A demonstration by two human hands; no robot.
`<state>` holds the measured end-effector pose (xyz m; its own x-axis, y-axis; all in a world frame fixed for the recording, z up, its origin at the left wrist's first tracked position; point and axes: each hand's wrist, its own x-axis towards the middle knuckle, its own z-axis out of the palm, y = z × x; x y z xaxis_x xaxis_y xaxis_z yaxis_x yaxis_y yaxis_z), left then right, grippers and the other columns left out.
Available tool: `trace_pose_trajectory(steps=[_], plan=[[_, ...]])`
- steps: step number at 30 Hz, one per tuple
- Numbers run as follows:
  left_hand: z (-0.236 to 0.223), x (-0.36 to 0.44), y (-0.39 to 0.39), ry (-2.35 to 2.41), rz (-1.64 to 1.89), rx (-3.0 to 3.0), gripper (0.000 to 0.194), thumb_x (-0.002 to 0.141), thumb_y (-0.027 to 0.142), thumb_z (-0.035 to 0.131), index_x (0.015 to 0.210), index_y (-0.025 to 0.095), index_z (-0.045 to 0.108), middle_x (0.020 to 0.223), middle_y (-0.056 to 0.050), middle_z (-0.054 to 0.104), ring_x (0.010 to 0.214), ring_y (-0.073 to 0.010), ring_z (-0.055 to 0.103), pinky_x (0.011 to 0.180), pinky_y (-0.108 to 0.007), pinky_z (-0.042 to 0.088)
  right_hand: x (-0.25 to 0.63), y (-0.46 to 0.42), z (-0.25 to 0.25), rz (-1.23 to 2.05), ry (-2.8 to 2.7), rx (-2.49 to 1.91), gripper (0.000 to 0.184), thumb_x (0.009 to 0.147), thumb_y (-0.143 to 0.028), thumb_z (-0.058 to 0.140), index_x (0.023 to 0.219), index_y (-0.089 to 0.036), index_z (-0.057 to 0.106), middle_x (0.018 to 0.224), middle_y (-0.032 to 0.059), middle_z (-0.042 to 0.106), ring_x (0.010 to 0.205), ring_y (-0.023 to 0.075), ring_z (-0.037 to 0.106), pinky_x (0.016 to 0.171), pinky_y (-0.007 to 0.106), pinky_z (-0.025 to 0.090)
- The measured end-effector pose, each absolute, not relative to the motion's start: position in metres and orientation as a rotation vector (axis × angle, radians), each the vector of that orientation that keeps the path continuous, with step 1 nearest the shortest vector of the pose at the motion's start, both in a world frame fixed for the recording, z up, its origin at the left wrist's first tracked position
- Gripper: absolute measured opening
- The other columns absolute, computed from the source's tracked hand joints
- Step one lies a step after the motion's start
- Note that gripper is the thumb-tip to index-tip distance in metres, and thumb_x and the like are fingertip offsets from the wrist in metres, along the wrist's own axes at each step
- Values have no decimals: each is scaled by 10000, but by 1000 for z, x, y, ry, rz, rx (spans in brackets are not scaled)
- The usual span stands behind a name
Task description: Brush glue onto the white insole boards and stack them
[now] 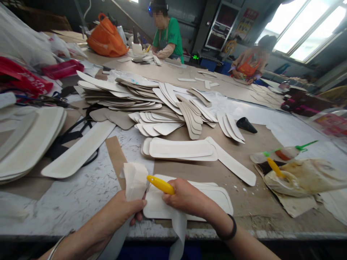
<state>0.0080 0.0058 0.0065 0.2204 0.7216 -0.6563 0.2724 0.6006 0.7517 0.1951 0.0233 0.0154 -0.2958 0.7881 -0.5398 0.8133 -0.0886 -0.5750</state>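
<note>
Left hand point(129, 206), fingers pinching a bundle of pale strips point(135, 180), at the left end of the white panels point(215, 202), which lie lengthwise left to right beneath the right hand point(184, 198), the nearer to their middle, fingers wrapped round a yellow tool point(160, 184) pointing left toward the bundle.

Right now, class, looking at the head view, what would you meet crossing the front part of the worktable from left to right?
Stacked pale panels → long single panel → brown strip → white strip bundle → yellow handle → right hand → black wristband → stained cream-coloured object.
</note>
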Motion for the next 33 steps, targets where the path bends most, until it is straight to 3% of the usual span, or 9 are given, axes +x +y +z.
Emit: trace_pose_trajectory(steps=[10,17,23,29,33], plan=[[-4,9,6,1397,389,1021,249,601,425,594,557,179,595,455,17,561,468,-142,463,501,-269,346,193,23,14,-1465,2056,1894,204,742,-227,523,812,-125,685,581,-42,464,496,81,379,480,205,294],[-32,12,10,1461,357,1070,360,506,536,618,476,181,574,352,2,504,370,-139,430,421,-271,308,191,20,16,-1286,2123,1859,292,756,-308,529,915,-132,699,708,25,630,559,117,494,486,208,318],[-24,9,8,1471,378,1118,347,544,516,625,485,177,579,385,1,523,392,-139,441,438,-265,348,211,1,39,-1009,2130,1815,263,755,-357,587,877,-162,715,830,95,702,731,218,614,560,263,346],[-42,0,10,1511,377,1120,361,524,520,613,401,188,542,342,-6,528,355,-156,439,422,-274,335,279,-42,44,-1061,1950,2208,213,831,-313,504,865,-164,652,873,65,671,793,196,616,678,260,401],[-42,-2,10,1530,347,1155,369,559,498,636,376,193,540,346,-11,554,378,-168,473,462,-274,359,302,-58,33,-887,1805,2441,195,879,-282,453,900,-178,616,840,53,672,807,209,623,695,274,394]])
